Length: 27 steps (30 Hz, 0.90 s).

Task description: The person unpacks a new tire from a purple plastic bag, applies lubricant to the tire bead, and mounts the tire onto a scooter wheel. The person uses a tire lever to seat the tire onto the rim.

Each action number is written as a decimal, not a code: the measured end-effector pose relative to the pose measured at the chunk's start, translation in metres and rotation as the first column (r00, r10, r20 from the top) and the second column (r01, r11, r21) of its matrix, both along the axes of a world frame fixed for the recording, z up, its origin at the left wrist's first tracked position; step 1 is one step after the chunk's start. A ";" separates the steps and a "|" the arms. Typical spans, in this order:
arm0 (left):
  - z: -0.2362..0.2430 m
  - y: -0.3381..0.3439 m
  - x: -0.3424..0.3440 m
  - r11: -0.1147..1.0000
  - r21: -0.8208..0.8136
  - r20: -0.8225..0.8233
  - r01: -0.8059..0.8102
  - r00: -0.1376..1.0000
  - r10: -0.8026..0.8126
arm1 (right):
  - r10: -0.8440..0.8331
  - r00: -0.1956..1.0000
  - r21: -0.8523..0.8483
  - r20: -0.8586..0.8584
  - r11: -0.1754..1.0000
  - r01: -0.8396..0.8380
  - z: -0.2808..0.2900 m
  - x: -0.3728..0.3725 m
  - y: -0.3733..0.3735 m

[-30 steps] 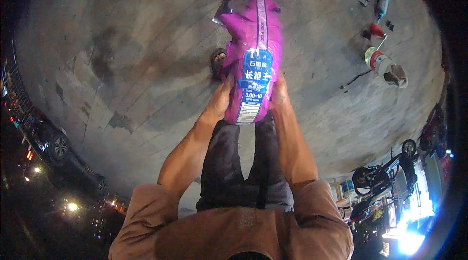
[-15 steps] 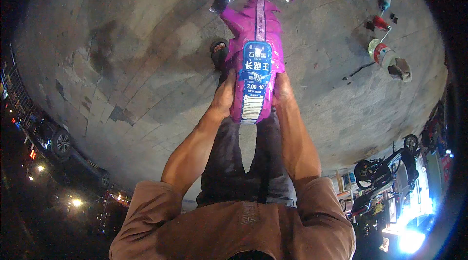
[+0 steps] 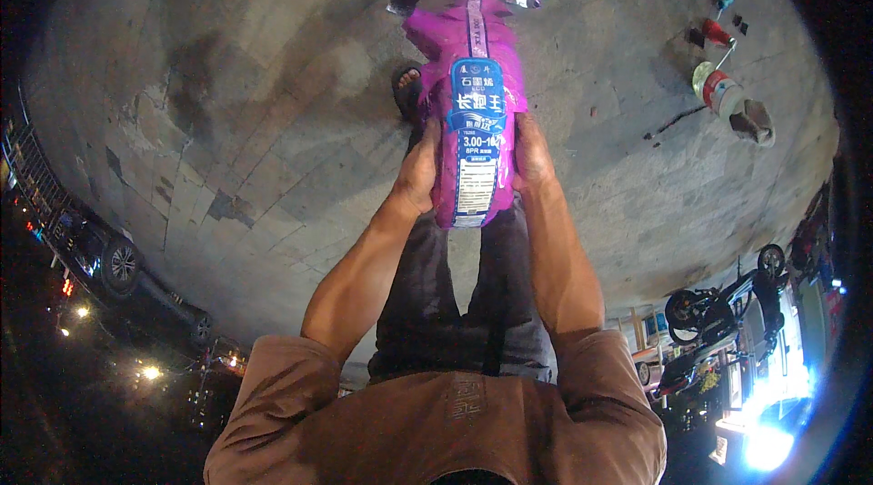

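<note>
While purple package [image 3: 477, 117] parts them, left hand [image 3: 420, 169], right hand [image 3: 534, 156] clasping

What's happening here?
A person is holding a purple package out in front with both bare hands, the left hand and right hand on opposite sides. Its blue label faces the camera. To the right, a red-banded container is on the ground.

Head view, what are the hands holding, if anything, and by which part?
A purple package, held by its two sides near its closer end: left hand on the left side, right hand on the right.
</note>
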<state>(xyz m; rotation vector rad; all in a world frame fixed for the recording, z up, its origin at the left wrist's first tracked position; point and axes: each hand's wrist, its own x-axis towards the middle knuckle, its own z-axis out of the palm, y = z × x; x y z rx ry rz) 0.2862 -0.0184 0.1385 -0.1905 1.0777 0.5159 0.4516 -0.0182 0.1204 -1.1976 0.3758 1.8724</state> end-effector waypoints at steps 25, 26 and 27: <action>-0.009 0.003 0.012 0.996 -0.015 -0.035 -0.083 0.996 0.083 | 0.290 0.828 0.002 0.480 0.943 -0.332 0.048 0.011 -0.044; -0.009 0.004 0.012 0.997 -0.004 -0.038 -0.079 0.996 0.079 | 0.269 0.837 -0.003 0.477 0.953 -0.304 0.049 0.011 -0.044; -0.008 0.005 0.012 0.997 -0.009 -0.045 -0.079 0.996 0.078 | 0.251 0.852 0.009 0.459 0.958 -0.287 0.049 0.012 -0.044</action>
